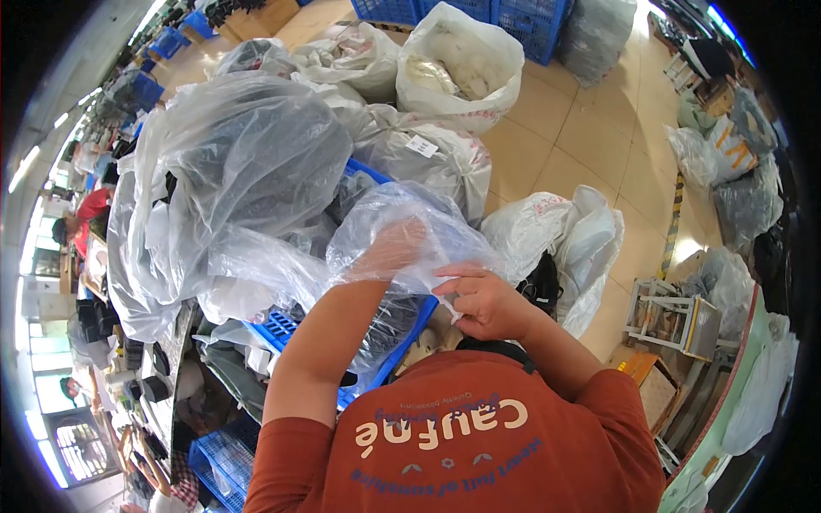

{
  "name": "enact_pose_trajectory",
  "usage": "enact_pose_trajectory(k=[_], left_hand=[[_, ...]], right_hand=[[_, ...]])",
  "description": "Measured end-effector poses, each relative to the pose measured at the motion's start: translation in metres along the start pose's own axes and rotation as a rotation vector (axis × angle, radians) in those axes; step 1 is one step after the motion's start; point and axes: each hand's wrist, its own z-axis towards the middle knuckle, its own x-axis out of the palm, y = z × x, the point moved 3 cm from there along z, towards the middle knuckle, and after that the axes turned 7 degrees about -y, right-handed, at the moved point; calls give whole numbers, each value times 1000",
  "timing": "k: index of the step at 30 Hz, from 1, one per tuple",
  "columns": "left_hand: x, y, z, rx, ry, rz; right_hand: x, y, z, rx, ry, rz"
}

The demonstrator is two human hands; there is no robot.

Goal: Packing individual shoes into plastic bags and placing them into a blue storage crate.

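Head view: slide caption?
Clear plastic bag covering the left hand, right hand holding its edge, above a blue plastic crate.

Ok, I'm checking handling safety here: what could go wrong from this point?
The thin clear bag might tear where the right hand pinches it. The left hand, seen through the plastic, could snag in its folds. The open white sack ahead could spill if knocked.

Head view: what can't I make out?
In the head view:
Left hand: exact grip, veiled by the clear plastic bag.
Blue crate: some contents, hidden by bag and left forearm.
Rust-red shirt: lower part, cut off by the bottom edge.
Distant person in red: hands, too small.
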Motion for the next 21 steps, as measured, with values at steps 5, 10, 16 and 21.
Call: enact_pose_trajectory(k=[5,10,16,21], left_hand=[[30,10,5,28,4,73],[38,10,4,53,17,139],[-4,-2,-5,-73,4,-116],[-28,1,-14,-339,-1,-337]], right_hand=[[8,-9,-10,-12,40,80],[8,-10,-5,51,12,-244],[11,-39,7,502,145,-407],[15,-45,21,469,-135,-368]])
